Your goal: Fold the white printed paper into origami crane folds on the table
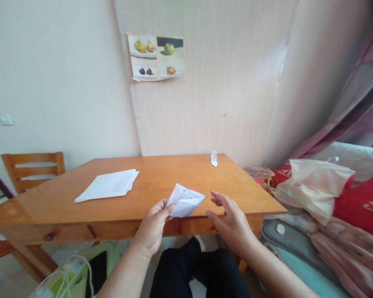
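My left hand (155, 222) pinches a folded sheet of printed paper (186, 201) by its left corner, just above the front edge of the wooden table. The paper is white with dark print and has a pointed, layered shape. To its right, my right hand (230, 221) hangs apart from the paper, fingers spread and holding nothing. A small folded paper figure (214, 158) stands near the far edge of the table. On the left side of the tabletop lies a stack of white sheets (107, 185), with print showing on part of it.
The wooden table (161, 169) has drawers along its front and meets the wall. A wooden chair (32, 159) stands at the left. Red bags (360, 207), a pale plastic bag (317, 184) and a grey case (286, 234) are piled at the right. Fruit pictures (157, 58) hang above.
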Demonstrator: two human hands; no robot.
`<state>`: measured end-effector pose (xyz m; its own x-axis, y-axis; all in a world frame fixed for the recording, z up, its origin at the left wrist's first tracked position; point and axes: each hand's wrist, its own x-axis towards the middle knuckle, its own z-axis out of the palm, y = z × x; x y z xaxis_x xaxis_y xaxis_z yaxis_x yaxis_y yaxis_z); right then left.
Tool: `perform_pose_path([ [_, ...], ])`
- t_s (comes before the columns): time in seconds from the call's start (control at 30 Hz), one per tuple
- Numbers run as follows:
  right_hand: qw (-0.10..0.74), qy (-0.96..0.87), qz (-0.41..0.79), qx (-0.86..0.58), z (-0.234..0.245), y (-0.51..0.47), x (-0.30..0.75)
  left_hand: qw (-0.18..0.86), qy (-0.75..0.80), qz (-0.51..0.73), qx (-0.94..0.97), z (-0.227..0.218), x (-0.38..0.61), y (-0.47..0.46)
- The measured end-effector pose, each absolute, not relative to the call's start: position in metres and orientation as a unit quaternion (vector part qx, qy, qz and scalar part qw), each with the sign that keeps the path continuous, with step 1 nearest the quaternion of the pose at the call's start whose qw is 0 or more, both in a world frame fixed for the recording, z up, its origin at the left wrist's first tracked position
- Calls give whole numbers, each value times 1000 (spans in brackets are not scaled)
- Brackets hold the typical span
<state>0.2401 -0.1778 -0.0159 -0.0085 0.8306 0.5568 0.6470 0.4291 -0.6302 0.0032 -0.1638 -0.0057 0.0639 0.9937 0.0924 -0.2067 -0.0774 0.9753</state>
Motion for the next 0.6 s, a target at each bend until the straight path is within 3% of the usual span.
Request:
perform_pose_path([
  [0.27,493,-683,157,-516,-17,-180,236,550,392,564,476,-5,6,-164],
  [0.6,531,-554,429,-476,-7,-185,228,547,350,594,475,3,15,-168],
])
